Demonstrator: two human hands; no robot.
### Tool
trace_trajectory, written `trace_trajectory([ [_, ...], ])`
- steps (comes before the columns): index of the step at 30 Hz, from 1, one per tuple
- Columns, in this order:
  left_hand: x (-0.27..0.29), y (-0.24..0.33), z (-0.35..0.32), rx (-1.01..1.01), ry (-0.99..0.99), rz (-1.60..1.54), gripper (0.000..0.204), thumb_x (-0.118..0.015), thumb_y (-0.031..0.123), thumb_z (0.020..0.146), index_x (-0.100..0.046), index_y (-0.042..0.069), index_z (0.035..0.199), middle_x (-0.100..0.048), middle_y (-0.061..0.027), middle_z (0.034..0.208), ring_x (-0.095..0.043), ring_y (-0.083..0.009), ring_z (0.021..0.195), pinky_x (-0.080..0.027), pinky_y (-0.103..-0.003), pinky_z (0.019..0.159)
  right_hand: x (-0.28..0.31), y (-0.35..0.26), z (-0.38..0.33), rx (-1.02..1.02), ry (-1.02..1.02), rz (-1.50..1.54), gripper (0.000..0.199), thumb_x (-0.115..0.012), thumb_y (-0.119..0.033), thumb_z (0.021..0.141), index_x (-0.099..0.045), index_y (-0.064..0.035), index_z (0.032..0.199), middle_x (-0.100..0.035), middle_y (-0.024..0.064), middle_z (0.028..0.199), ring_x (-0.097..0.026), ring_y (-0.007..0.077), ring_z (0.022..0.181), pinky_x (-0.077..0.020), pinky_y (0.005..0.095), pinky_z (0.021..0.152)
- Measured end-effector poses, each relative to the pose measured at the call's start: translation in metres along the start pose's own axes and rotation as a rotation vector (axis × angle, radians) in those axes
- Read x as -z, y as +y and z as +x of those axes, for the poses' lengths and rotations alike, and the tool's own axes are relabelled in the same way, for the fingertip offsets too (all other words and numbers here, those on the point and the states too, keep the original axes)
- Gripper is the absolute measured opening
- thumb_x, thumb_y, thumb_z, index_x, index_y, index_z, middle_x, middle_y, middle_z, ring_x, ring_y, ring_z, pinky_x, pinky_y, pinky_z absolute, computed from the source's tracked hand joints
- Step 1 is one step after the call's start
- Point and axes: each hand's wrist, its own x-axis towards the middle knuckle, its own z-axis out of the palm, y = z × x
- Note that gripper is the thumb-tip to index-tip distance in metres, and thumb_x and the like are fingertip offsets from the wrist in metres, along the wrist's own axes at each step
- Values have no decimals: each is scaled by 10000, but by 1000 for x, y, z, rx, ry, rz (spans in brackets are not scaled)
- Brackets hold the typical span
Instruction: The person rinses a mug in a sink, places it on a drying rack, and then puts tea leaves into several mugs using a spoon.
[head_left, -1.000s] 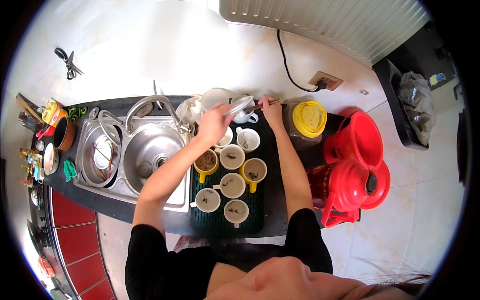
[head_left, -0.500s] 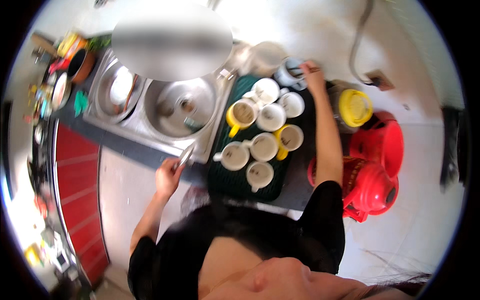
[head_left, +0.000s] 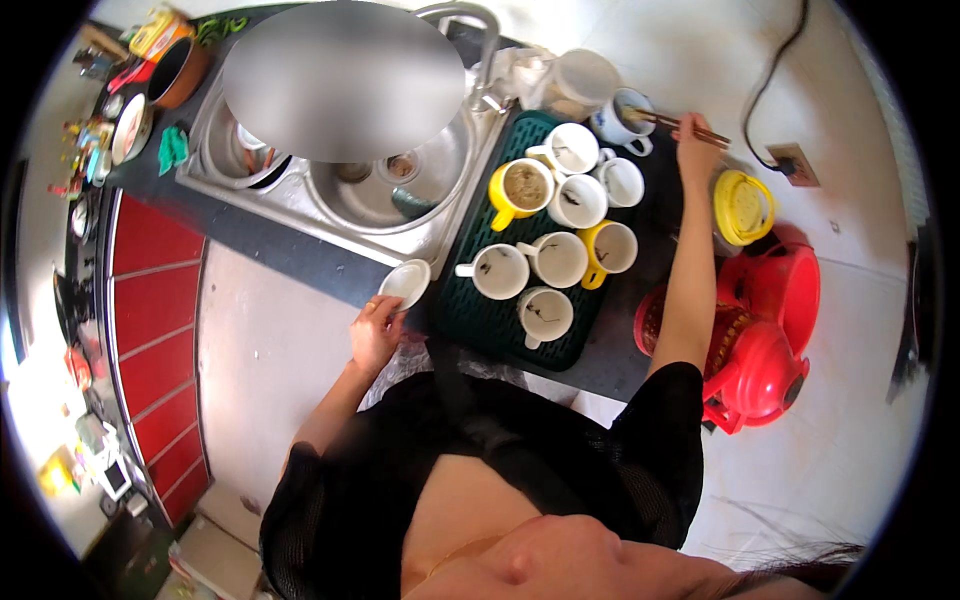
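Note:
My left hand (head_left: 374, 336) grips a small round white lid or shallow dish (head_left: 407, 282) by its edge, over the counter's front edge by the sink. My right hand (head_left: 697, 152) is closed around brown chopsticks (head_left: 657, 119), which slant leftward into a white mug with blue marks (head_left: 606, 124) behind the rack. On the dark green drying rack (head_left: 470, 318) stand several white mugs (head_left: 500, 272). Dark strands lie in many of them. A yellow mug (head_left: 526, 186) holds brownish contents, and a second yellow mug (head_left: 611, 247) stands at the rack's right side.
A double steel sink (head_left: 330, 222) lies left of the rack, partly hidden by a grey blur. Behind the rack is a translucent tub (head_left: 586, 78). On the right stand a yellow-lidded container (head_left: 741, 207), a red thermos flask (head_left: 752, 370) and a red bucket (head_left: 800, 295).
The lid or dish in my left hand has turned from nearly edge-on to face up. My right hand has moved right of the blue-marked mug, and the chopsticks now show clearly. The view has shifted.

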Motion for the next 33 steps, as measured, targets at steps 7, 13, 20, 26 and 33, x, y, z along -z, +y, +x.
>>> trace_trajectory([
  [7, -15, -14, -2, -20, -71, 34, 191, -628, 33, 701, -604, 90, 881, -588, -45, 825, -577, -211, 643, -473, -311, 554, 13, -5, -17, -126, 99, 365, 181, -498, -142, 860, -565, 11, 791, -592, 53, 667, -580, 111, 547, -469, 226, 525],
  [13, -30, -27, -13, -66, -150, 43, 252, -652, 38, 673, -583, 113, 903, -575, -42, 885, -584, -216, 693, -483, -314, 584, 24, -3, -33, -252, 194, 634, 190, -476, -135, 874, -554, 14, 786, -567, 58, 684, -571, 129, 546, -496, 232, 525],
  [20, -24, -30, -10, -69, -221, 16, 424, -665, 9, 657, -532, 111, 1046, -521, -68, 998, -564, -183, 646, -482, -298, 584, 41, -25, -59, -175, 182, 692, 200, -440, -138, 897, -535, 16, 810, -567, 66, 729, -583, 132, 603, -506, 248, 575],
  [26, -15, -35, -8, -3, -338, 2, 470, -642, 32, 676, -503, 122, 1116, -506, -90, 1044, -572, -216, 718, -488, -322, 633, 50, -56, -115, -182, 110, 751, 195, -420, -136, 913, -518, 7, 822, -567, 62, 729, -594, 133, 624, -491, 241, 613],
  [33, -4, -33, -4, -55, -315, -32, 417, -577, -3, 702, -512, 105, 1099, -518, -96, 992, -567, -204, 672, -483, -320, 602, 48, -67, -146, -155, 79, 655, 187, -436, -119, 905, -528, 10, 807, -585, 54, 726, -593, 113, 654, -477, 224, 627],
])
